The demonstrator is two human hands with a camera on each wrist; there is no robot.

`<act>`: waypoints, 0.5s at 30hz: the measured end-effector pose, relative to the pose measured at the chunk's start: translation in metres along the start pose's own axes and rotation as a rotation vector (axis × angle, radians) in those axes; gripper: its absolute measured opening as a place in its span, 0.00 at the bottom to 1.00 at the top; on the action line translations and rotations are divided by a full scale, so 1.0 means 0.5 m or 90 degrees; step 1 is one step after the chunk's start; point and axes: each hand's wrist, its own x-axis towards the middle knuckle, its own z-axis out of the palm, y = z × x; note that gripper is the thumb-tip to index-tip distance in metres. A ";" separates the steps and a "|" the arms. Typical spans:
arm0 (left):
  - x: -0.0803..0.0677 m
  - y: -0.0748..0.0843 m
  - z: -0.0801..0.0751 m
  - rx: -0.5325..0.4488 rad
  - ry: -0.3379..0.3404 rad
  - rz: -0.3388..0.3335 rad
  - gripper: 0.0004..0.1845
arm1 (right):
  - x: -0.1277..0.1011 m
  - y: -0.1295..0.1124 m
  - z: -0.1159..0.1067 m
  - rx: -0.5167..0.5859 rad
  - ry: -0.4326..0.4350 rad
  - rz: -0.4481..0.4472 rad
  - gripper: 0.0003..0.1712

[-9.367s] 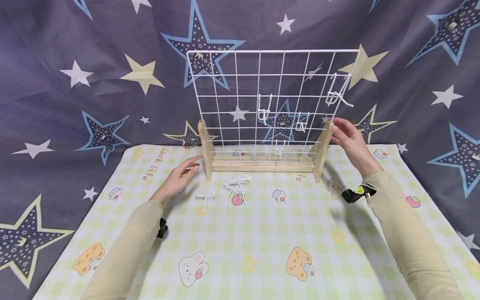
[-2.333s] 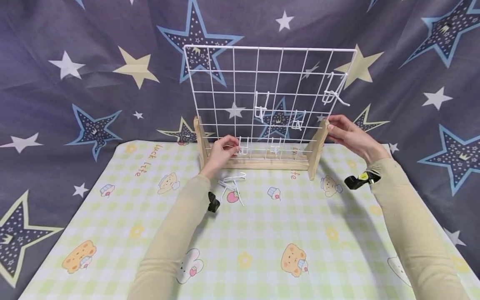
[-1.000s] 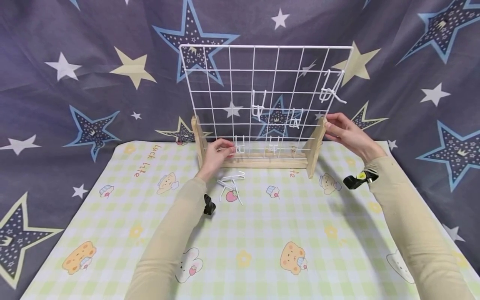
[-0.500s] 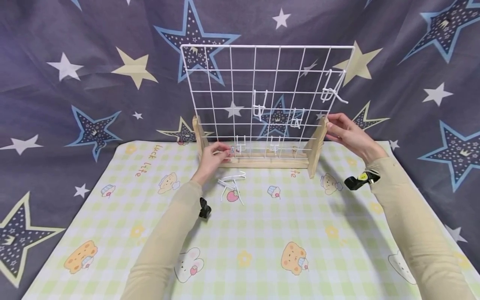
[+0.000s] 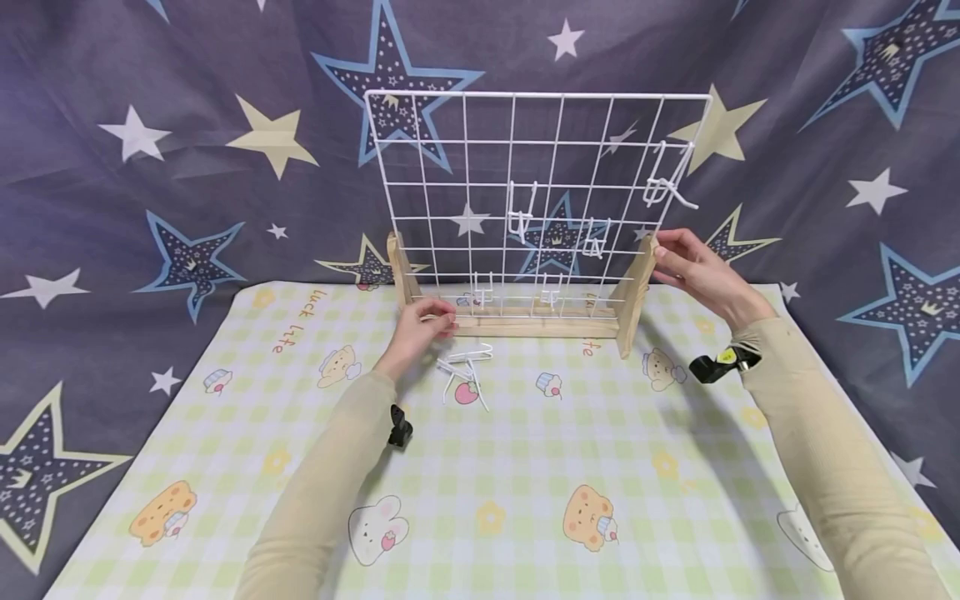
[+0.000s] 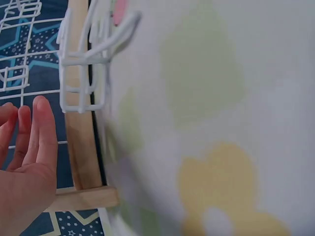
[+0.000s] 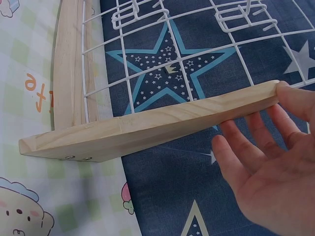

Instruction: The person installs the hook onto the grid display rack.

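A white wire grid panel (image 5: 540, 95) stands upright in a wooden stand (image 5: 525, 321) on a checked mat. Several white wire hooks hang on it, one low on the left (image 5: 480, 293). My left hand (image 5: 442, 317) hovers just in front of the stand's base, fingers relaxed and holding nothing. In the left wrist view this hand (image 6: 24, 162) lies beside the base rail (image 6: 78, 137), below a hook (image 6: 83, 64). My right hand (image 5: 663, 250) touches the top of the right wooden upright (image 5: 633, 292). Its straight fingertips (image 7: 290, 96) rest on the upright's end (image 7: 147, 128).
A small heap of loose white hooks (image 5: 465, 365) lies on the mat (image 5: 525, 467) just before the stand, right of my left wrist. A dark star-patterned cloth (image 5: 187, 150) hangs behind and drapes around the mat.
My left hand has let go of the low left hook, which now hangs on the grid, and drawn back down to the left. My right hand stays on the upright.
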 end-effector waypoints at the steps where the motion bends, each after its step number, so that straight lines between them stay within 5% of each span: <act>1: -0.003 -0.003 -0.002 0.001 -0.010 -0.002 0.09 | 0.000 0.000 0.000 0.002 0.001 0.000 0.12; 10: -0.026 -0.030 -0.018 -0.029 -0.064 -0.062 0.09 | 0.000 -0.002 0.002 -0.013 0.011 0.008 0.14; 15: -0.031 -0.030 -0.029 0.017 -0.090 -0.072 0.10 | -0.001 0.000 0.002 0.005 0.004 0.006 0.14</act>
